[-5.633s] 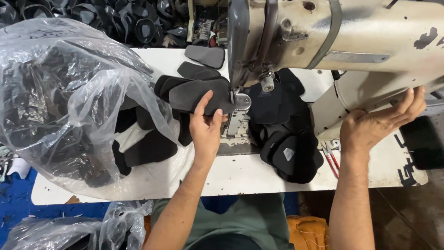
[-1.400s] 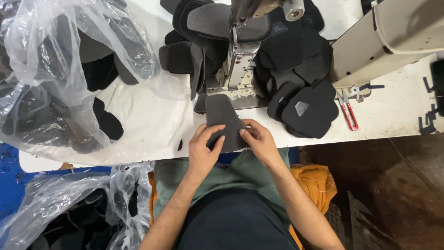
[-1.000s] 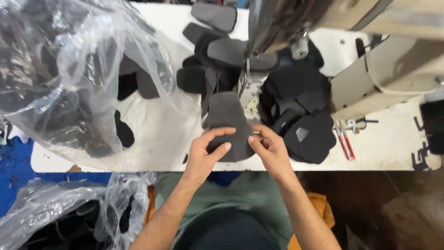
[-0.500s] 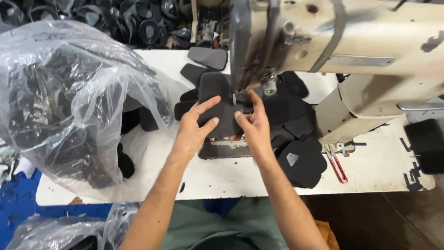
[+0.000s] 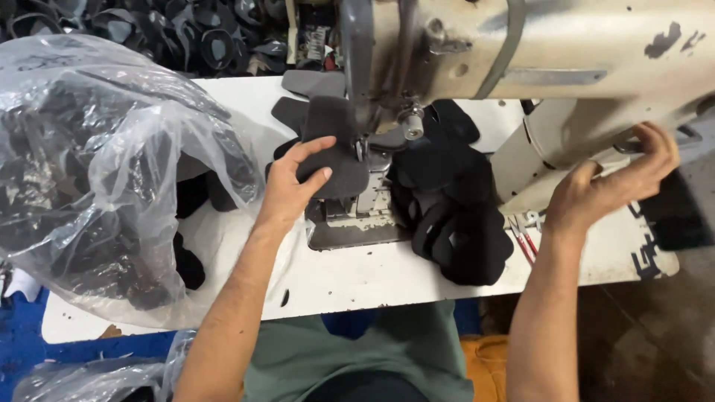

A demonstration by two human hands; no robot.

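A dark grey fabric piece (image 5: 331,145) lies on the bed of the cream sewing machine (image 5: 521,52), under its needle. My left hand (image 5: 294,182) rests flat on this piece, fingers spread, just left of the needle. My right hand (image 5: 611,186) is far to the right, fingers curled around the handwheel end of the machine. A heap of black sewn pieces (image 5: 454,201) lies right of the needle plate (image 5: 350,219).
A big clear plastic bag (image 5: 97,171) full of dark pieces fills the left of the white table (image 5: 372,275). More dark pieces are stacked behind the machine. Red-handled snips (image 5: 525,242) lie near the machine's base. A second bag (image 5: 97,376) sits below the table edge.
Both hands carried the grey piece from the table's front edge up under the needle. My right hand then left the piece and went to the machine's right end.
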